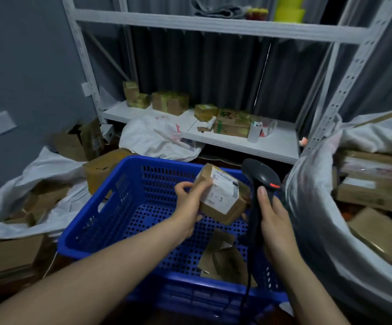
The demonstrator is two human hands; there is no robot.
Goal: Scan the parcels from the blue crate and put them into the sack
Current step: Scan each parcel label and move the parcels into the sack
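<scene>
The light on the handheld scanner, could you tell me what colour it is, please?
Red: the light glows on the black scanner; clearest in the head view.

A white metal rack [213,25] stands before a grey curtain [213,71]; its lower shelf [272,144] carries taped cardboard boxes [170,102] and a white cup [253,132].

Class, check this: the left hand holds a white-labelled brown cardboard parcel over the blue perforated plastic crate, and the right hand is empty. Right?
Not quite: in the head view the right hand grips a black handheld scanner; the rest stands.
</scene>
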